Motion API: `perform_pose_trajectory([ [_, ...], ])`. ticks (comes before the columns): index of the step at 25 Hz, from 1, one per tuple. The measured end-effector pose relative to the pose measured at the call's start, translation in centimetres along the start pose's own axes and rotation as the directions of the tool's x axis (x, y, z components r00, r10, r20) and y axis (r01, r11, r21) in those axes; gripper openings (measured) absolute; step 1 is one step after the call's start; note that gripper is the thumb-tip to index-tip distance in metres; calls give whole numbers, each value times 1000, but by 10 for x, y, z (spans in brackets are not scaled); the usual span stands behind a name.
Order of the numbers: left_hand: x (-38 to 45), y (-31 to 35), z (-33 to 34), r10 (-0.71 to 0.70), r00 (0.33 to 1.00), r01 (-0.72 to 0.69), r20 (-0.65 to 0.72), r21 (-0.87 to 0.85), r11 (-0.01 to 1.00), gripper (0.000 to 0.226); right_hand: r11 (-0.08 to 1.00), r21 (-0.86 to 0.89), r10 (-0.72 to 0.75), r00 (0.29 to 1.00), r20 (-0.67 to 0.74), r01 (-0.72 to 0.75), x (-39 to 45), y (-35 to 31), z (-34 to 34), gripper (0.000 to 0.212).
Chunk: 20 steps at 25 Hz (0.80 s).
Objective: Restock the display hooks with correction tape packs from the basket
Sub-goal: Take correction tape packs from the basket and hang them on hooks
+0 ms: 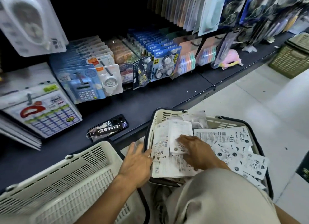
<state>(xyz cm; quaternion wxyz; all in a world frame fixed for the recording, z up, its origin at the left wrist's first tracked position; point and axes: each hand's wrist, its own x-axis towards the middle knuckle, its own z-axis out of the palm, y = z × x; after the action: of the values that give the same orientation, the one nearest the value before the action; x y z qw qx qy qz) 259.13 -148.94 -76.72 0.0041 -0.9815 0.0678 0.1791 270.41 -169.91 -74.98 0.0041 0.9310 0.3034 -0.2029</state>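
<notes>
Dim shelf bg, bright floor rt; edges blurred, wide-angle warp.
</notes>
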Motion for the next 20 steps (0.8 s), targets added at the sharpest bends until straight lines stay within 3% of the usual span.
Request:
perform_pose_trajectory([
  [2,0,2,-1,-26,1000,26,-1,-122,992,49,991,-89,-114,964,-240,96,-5,-8,-4,25],
  [4,0,2,-5,-139,990,125,4,-464,877,60,984,-91,-178,857,-484,153,-7,-15,-22,16],
  [6,1,0,-18,-324,946,199,7,-802,563,77,950,32,-222,746,-627,310,-6,-19,-51,8],
  [7,2,-3,-25,-402,916,185,15,-903,387,92,901,133,-248,742,-623,412,-5,-21,-65,10],
  [9,5,-12,-36,-420,907,18,-42,-990,139,99,724,405,-304,786,-539,558,-1,-26,-91,16],
  [11,4,-18,-46,-333,935,-109,-123,-992,60,59,457,709,-261,843,-471,537,6,-33,-100,15],
  [13,3,-21,-54,-369,921,-131,-123,-991,1,27,127,918,-102,925,-365,376,20,-36,-93,17],
  [14,3,-23,-56,-445,890,-135,-97,-989,-53,20,134,942,-40,952,-305,307,28,-33,-85,22],
  [15,4,-27,-56,-534,843,-136,-58,-985,-108,15,378,880,-59,956,-289,289,37,-27,-73,41],
  [16,4,-31,-55,-606,795,-133,-23,-982,-136,14,748,610,-172,964,-201,261,45,-21,-56,61],
  [17,3,-36,-55,-644,765,-121,-1,-982,-143,14,940,224,-249,967,-59,256,52,-18,-36,71],
  [18,1,-41,-55,-655,756,-105,12,-985,-139,14,952,-82,-297,955,-3,295,56,-15,-18,67],
  [19,-2,-45,-55,-653,757,-90,15,-988,-128,15,922,-212,-335,942,-20,324,59,-13,-5,54],
  [20,-6,-49,-55,-648,761,-81,10,-991,-111,15,924,-206,-348,932,-101,323,60,-13,-3,39],
])
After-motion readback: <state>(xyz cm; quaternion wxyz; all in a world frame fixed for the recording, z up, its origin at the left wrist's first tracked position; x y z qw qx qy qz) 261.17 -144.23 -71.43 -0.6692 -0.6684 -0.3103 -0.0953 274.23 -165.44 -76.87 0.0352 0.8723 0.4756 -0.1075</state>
